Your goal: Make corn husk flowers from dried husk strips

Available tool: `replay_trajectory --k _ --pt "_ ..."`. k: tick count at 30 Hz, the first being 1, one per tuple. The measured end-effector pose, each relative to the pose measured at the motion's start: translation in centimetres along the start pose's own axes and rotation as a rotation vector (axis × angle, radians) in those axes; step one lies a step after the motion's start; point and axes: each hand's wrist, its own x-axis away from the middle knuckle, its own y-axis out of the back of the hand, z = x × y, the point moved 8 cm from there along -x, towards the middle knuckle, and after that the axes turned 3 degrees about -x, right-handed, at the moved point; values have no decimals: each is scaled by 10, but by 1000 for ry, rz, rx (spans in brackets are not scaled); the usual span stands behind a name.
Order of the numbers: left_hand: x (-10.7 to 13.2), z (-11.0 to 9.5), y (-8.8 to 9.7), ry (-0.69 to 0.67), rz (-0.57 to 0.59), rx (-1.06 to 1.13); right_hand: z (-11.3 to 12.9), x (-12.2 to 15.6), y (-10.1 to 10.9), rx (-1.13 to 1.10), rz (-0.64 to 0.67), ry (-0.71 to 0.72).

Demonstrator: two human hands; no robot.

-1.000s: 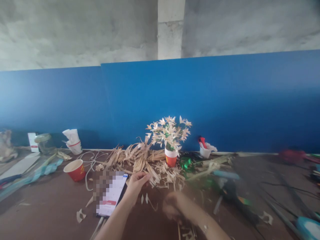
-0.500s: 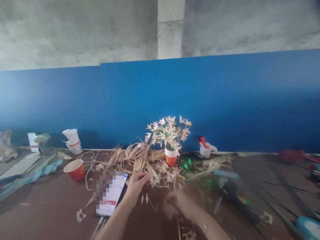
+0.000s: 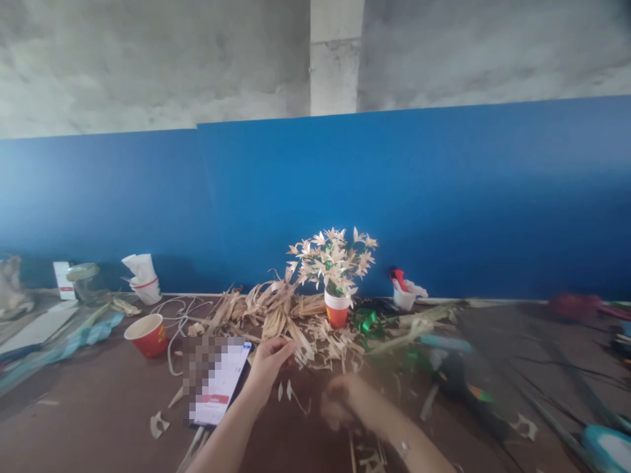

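My left hand (image 3: 273,360) is over the table at the centre, thumb and fingertips pressed together in a pinch. Anything in that pinch is too small to name. My right hand (image 3: 341,398) hangs lower and to the right, its fingers curled but smeared, so I cannot tell what they hold. Between the hands lie small pale petal-shaped pieces (image 3: 284,391) on the table. Behind them dry corn husks (image 3: 279,316) spread in a loose heap. Beside the heap, a red and white paper cup (image 3: 338,316) holds a bunch of cream husk flowers (image 3: 335,263) with green among them.
Left of my left arm lies a phone (image 3: 221,387) with a partly blurred screen. A red paper cup (image 3: 148,336) and a white cable (image 3: 173,341) are farther left. Green ribbon (image 3: 367,322) and a white cup with red-handled contents (image 3: 404,297) stand right. A blue wall (image 3: 276,190) closes the back.
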Motion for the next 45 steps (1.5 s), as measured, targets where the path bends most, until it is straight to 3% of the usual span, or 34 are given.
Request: replay_trajectory --k 9,21,32,38,45 --pt "-2 2 -1 13 -1 38 0 1 7 67 -54 5" --pt "8 -16 -3 -45 -28 96 5 0 7 153 -65 34" --pt "4 -8 2 -47 -65 147 12 3 8 160 -83 42" --pt "8 -7 -1 -24 -76 186 8 3 8 139 -90 10" --pt "9 -5 -2 -5 -100 236 2 -4 12 134 -109 70"
